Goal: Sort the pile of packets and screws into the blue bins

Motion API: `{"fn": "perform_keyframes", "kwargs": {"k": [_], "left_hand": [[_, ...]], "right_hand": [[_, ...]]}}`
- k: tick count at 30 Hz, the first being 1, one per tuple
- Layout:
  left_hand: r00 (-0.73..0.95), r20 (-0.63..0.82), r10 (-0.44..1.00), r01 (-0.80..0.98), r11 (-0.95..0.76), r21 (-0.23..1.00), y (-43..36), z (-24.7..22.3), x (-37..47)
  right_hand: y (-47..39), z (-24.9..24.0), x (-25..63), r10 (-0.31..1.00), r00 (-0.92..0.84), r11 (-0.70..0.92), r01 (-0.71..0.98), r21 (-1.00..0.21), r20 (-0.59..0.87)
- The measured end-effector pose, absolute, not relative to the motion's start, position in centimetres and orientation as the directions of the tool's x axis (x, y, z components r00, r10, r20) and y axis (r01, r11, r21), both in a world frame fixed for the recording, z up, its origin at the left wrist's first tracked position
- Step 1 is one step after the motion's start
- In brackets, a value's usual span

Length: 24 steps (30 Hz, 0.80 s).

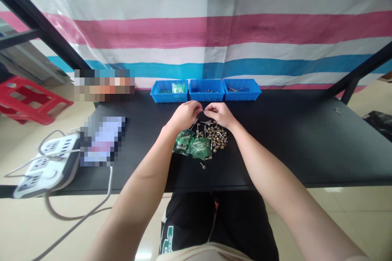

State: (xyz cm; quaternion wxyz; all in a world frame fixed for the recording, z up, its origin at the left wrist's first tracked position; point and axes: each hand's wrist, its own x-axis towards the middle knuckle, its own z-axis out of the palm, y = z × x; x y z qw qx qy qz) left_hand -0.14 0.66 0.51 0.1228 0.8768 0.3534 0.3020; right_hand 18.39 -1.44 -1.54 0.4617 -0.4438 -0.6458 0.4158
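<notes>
My left hand [189, 114] and my right hand [219, 113] nearly meet above the black table, fingers pinched around something too small to make out. Below them lies a loose pile of small brass-coloured metal parts [218, 140], with several thin silver pins among them. Green plastic packets [200, 148] rest left of the pile, beneath my left wrist. One single metal part [203, 166] lies apart, nearer the front edge. Behind my hands stand a left blue bin [169, 98] with a green packet in it, a middle blue bin [206, 97] and a right blue bin [242, 96] holding small parts.
A white power strip [45, 165] with cables sits at the table's left end, beside a blurred-out device [102, 140]. Another pixelated object is at the back left. Black frame posts rise at both sides, and a striped sheet [183, 4] hangs behind. A red stool [33, 100] stands left.
</notes>
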Motion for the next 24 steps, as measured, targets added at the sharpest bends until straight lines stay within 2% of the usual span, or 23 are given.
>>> {"fn": "perform_keyframes", "kwargs": {"k": [8, 12, 18, 24], "left_hand": [[0.532, 0.482, 0.697, 0.520, -0.717, 0.464, 0.40, 0.62, -0.06], [0.531, 0.522, 0.667, 0.441, -0.744, 0.502, 0.10, 0.73, -0.06], [0.603, 0.541, 0.587, 0.357, -0.804, 0.475, 0.28, 0.28, -0.01], [0.621, 0.521, 0.585, 0.351, -0.802, 0.483, 0.55, 0.05, -0.01]], "right_hand": [[-1.28, -1.63, 18.45, 0.961, -0.118, 0.268, 0.194, -0.944, 0.249], [-0.84, -2.03, 18.67, 0.962, -0.055, 0.271, 0.128, -0.954, 0.266], [-0.56, -2.41, 18.73, 0.972, -0.037, 0.230, -0.012, -0.973, 0.231], [-0.62, -2.35, 18.60, 0.973, -0.038, 0.225, -0.019, -0.974, 0.226]]}}
